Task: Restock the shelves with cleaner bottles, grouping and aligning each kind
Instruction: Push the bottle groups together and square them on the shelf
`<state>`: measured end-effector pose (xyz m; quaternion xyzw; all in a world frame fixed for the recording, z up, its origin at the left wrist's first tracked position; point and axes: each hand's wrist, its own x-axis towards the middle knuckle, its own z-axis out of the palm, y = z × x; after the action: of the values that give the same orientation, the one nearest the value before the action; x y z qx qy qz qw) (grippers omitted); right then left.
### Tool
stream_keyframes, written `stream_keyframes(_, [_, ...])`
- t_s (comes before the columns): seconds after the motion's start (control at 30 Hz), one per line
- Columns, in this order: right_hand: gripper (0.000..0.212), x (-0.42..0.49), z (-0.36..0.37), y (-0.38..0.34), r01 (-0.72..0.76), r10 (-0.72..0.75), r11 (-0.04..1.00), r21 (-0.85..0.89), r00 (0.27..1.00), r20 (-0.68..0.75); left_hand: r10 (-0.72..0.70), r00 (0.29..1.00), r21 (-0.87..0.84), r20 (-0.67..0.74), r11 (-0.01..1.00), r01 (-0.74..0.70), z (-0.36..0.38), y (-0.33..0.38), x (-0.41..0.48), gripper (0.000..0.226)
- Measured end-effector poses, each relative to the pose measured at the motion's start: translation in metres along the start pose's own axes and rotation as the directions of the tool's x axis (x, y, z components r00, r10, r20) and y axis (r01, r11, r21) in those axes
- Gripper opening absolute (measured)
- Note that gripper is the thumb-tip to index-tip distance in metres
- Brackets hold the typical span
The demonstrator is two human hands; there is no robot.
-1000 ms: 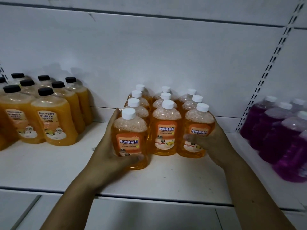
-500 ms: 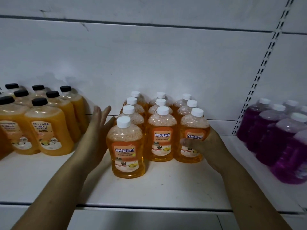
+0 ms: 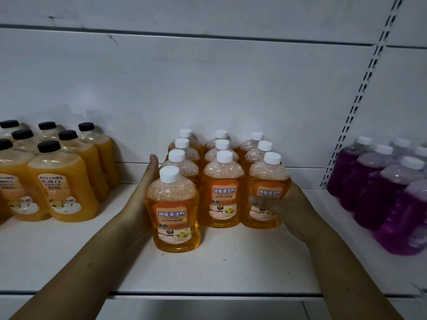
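Alignment now: left hand (image 3: 147,190), fingers (image 3: 153,166) flat together, braces the orange bottles (image 3: 223,195); right hand (image 3: 292,210) wraps the corner bottle (image 3: 265,181). Front bottle (image 3: 173,211) beside the left fingers probably needs pushing back.

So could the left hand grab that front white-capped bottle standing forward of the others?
Probably yes: the left hand lies flat right beside the front left bottle, nothing between; the right hand holds the front right bottle.

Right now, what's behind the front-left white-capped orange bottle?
Three more of the same bottles stand in a row behind the front bottle, only caps and foamy shoulders showing. Their labels and bases are covered.
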<state>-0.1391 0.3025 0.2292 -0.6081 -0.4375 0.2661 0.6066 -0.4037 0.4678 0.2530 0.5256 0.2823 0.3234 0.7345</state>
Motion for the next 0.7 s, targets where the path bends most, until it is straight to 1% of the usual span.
stream_keyframes(0.1, [0.121, -0.0001, -0.0006, -0.0006, 0.003, -0.003, 1.000, 0.004, 1.000, 0.006, -0.004, 1.000, -0.015, -0.006, 1.000, 0.004, 0.0015, 0.0005, -0.0002, 0.126])
stream_keyframes(0.2, [0.120, -0.0004, -0.0018, -0.0006, 0.003, -0.003, 1.000, 0.002, 1.000, 0.008, 0.000, 1.000, -0.015, 0.009, 1.000, 0.000, 0.0019, 0.0008, -0.0011, 0.121])
stream_keyframes(0.27, [0.119, -0.0010, -0.0023, -0.0007, 0.005, -0.005, 1.000, -0.009, 1.000, 0.005, 0.013, 1.000, -0.027, 0.012, 1.000, -0.012, 0.0013, 0.0004, -0.0007, 0.122])
stream_keyframes(0.43, [0.123, -0.0008, -0.0022, -0.0003, 0.009, -0.009, 1.000, -0.024, 1.000, 0.007, 0.061, 0.998, -0.067, 0.018, 0.996, -0.059, -0.0008, -0.0007, -0.0017, 0.115])
stream_keyframes(0.57, [0.126, -0.0013, 0.0008, -0.0026, 0.013, -0.013, 0.999, -0.034, 1.000, 0.007, 0.049, 0.999, -0.061, 0.014, 0.997, -0.048, 0.0028, 0.0004, -0.0044, 0.125])
stream_keyframes(0.7, [0.122, -0.0028, 0.0030, -0.0052, 0.004, -0.003, 1.000, -0.025, 1.000, 0.016, 0.037, 0.999, -0.060, 0.028, 0.998, -0.035, 0.0031, 0.0011, -0.0048, 0.120])
